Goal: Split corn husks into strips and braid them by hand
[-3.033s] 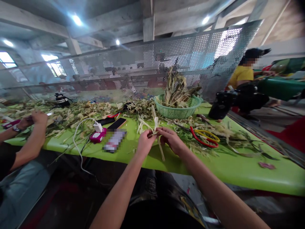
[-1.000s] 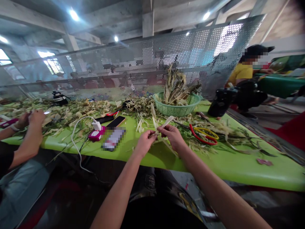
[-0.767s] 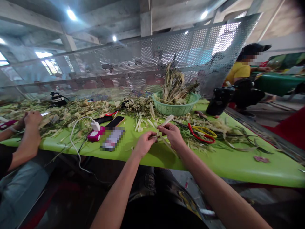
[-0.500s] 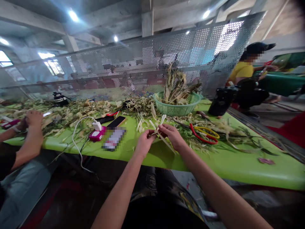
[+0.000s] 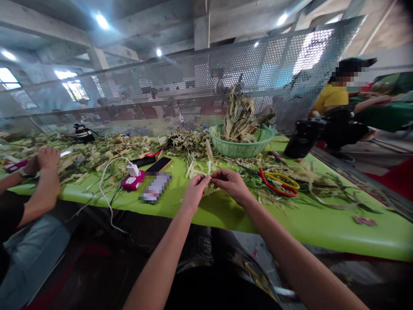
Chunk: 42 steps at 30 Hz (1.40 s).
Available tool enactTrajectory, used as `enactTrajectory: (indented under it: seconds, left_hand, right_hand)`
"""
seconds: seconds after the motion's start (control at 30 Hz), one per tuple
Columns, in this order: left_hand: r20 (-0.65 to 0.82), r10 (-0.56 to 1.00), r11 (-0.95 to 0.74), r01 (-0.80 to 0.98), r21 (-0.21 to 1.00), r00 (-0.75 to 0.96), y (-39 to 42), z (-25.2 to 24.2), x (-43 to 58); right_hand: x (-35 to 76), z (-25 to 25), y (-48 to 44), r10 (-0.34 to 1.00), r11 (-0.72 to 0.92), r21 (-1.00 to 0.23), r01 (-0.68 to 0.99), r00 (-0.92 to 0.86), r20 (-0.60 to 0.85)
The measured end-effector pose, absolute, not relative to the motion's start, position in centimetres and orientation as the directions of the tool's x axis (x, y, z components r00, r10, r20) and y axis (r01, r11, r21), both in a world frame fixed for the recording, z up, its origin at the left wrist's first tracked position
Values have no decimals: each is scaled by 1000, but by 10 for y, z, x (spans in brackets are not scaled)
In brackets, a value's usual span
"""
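Over the near edge of the green table [image 5: 174,209], my left hand [image 5: 194,191] pinches a small bundle of pale corn husk strips [image 5: 209,167]. My right hand [image 5: 231,185] has its thumb and fingertips closed on the same husk piece, close to the left fingertips. White ends of the strips stick up above the fingers; the part between the fingertips is small and partly hidden. Just beyond, loose husk strips [image 5: 192,168] lie on the table. To the right of my right hand rest scissors with red and yellow handles [image 5: 279,183].
A green plastic basket [image 5: 238,148] holds dry husks. Phones [image 5: 157,188] and a magenta power socket [image 5: 132,183] with a white cable lie left. Husk scraps [image 5: 106,150] cover the back. A black bottle [image 5: 300,140] stands right. A co-worker's hands [image 5: 48,159] are at far left.
A long pale strip that pointed down below my right hand no longer shows there. My right fingers have turned and closed in near the left fingertips. The view has shifted slightly.
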<state>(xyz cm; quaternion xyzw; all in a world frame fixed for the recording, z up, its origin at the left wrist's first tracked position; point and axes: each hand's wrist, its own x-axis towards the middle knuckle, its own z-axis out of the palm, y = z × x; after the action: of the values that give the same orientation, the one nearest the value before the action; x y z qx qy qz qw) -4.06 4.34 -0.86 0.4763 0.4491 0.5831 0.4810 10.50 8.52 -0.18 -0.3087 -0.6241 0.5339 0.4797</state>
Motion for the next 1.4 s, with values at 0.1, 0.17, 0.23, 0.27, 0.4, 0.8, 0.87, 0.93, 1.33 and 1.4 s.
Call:
enactTrajectory:
  seconds: [0.1, 0.17, 0.23, 0.27, 0.4, 0.8, 0.87, 0.93, 1.33, 1.4]
  left_hand:
    - [129, 984, -145, -131, 981, -121, 45, -8, -40]
    - [121, 981, -144, -148, 978, -154, 48, -11, -38]
    - [103, 977, -142, -208, 968, -189, 51, -14, -36]
    - [89, 975, -140, -252, 958, -204, 52, -17, -36]
    - [38, 978, -113, -368, 923, -205, 54, -22, -36]
    - [156, 987, -158, 53, 986, 40, 43, -15, -42]
    - [151, 987, -157, 113, 981, 61, 43, -15, -39]
    - [153, 985, -163, 145, 976, 81, 42, -14, -37]
    - [149, 987, -152, 52, 987, 58, 45, -19, -35]
    - [169, 984, -172, 41, 984, 63, 46, -21, -35]
  right_hand:
    - [105, -2, 86, 890, 274, -958, -89, -353, 288]
    - [104, -3, 86, 890, 277, -957, -83, -353, 288]
    - [103, -3, 85, 887, 261, -961, -87, -371, 275]
    - [103, -4, 85, 885, 248, -965, -87, -385, 262]
    - [103, -3, 84, 881, 193, -978, -81, -424, 209]
    - [106, -6, 89, 916, 290, -956, -54, -275, 293]
    - [106, -8, 89, 917, 305, -951, -42, -258, 305]
    - [106, -8, 90, 921, 313, -949, -34, -230, 313]
    - [109, 2, 84, 901, 236, -969, -74, -356, 247]
    - [109, 0, 84, 899, 210, -974, -87, -373, 227]
